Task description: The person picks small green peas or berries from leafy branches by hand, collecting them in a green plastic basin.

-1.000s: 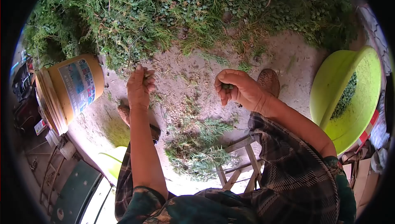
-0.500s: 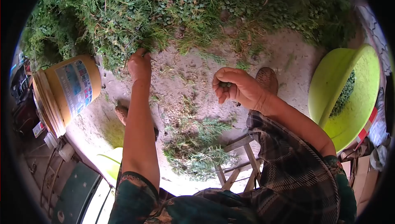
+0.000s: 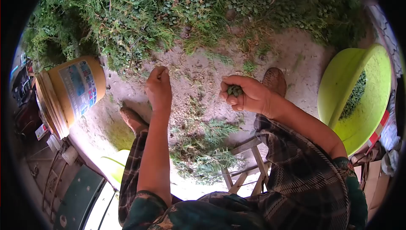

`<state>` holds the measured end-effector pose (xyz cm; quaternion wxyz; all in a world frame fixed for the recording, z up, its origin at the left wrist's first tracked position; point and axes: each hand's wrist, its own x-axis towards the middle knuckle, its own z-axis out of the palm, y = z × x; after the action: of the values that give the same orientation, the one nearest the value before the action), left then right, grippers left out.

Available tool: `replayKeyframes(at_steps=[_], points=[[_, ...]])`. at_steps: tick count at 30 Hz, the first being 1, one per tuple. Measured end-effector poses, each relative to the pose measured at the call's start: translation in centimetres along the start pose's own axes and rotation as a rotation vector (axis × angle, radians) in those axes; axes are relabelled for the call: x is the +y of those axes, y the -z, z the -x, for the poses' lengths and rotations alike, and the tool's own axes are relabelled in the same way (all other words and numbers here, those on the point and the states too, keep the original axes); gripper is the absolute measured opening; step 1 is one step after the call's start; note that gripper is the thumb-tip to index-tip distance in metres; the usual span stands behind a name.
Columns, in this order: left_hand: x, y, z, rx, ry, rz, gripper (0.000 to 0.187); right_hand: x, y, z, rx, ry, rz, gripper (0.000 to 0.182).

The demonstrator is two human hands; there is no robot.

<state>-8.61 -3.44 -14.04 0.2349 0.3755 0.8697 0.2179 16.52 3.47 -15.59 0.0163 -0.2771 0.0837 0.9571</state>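
My right hand (image 3: 253, 96) is closed around a small cluster of green seed cones (image 3: 234, 90), which show between the curled fingers and thumb. To its left, my left hand (image 3: 159, 87) is in a pinch above the floor, and what sits between its fingertips is too small to make out. Just ahead of both hands lies a wide heap of green conifer branches (image 3: 148, 19), thick with bluish-green cones. At the right stands a lime-green basin (image 3: 334, 82) with a pile of small green cones (image 3: 356, 97) inside.
A yellow bucket (image 3: 95, 82) with a printed label stands at the left. Plucked sprigs (image 3: 207, 145) lie on the floor between my feet, by a wooden stool (image 3: 258, 162). My shoes (image 3: 274, 82) rest on either side. A cardboard box (image 3: 374, 187) is at lower right.
My left hand has drawn back from the branches, toward me and to the right. My right hand has turned slightly, showing more of the cones in it. My left leg is more visible.
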Motion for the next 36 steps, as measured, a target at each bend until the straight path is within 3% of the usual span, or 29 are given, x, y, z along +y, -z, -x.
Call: replayKeyframes(at_steps=[4,8,11,14,17,20,24,26,28,32,36], points=[[-3.8,-1.8,-2.1,-0.011,-0.013,-0.345,0.015,0.0,-0.6,-0.1,0.063,0.007,0.075,0.028],[-5.3,-1.7,-1.6,0.016,-0.07,-0.302,0.01,-0.2,-1.4,0.5,0.139,0.049,0.117,0.027],[-6.7,0.3,-1.8,0.09,0.329,0.34,0.01,-0.2,-1.1,0.4,0.148,0.086,0.125,0.027],[-10.4,2.3,-4.0,0.23,0.252,0.221,0.017,-0.1,-0.8,0.3,0.137,0.105,0.14,0.027],[-10.4,2.6,-6.8,0.312,0.304,0.359,0.028,-0.2,-0.7,0.2,0.143,0.105,0.141,0.027],[-9.2,2.1,-8.5,0.225,0.503,0.386,0.034,-0.3,-0.6,0.2,0.142,0.106,0.147,0.027],[-9.9,2.2,-8.3,0.186,0.496,0.362,0.027,-0.3,-0.4,0.1,0.134,0.102,0.152,0.025],[-9.6,1.9,-6.1,0.19,0.532,0.506,0.024,-0.3,-0.1,0.0,0.122,0.094,0.173,0.024],[-5.2,1.2,-2.5,0.181,0.511,0.412,0.024,-0.2,-0.2,-0.2,0.114,0.088,0.191,0.024],[2.8,-0.4,6.1,-0.256,0.119,0.483,0.012,0.6,-1.5,-0.3,0.202,0.124,0.17,0.024],[6.2,-0.9,8.3,-0.373,0.221,0.813,0.011,0.8,-1.9,-0.5,0.164,0.092,0.158,0.024]])
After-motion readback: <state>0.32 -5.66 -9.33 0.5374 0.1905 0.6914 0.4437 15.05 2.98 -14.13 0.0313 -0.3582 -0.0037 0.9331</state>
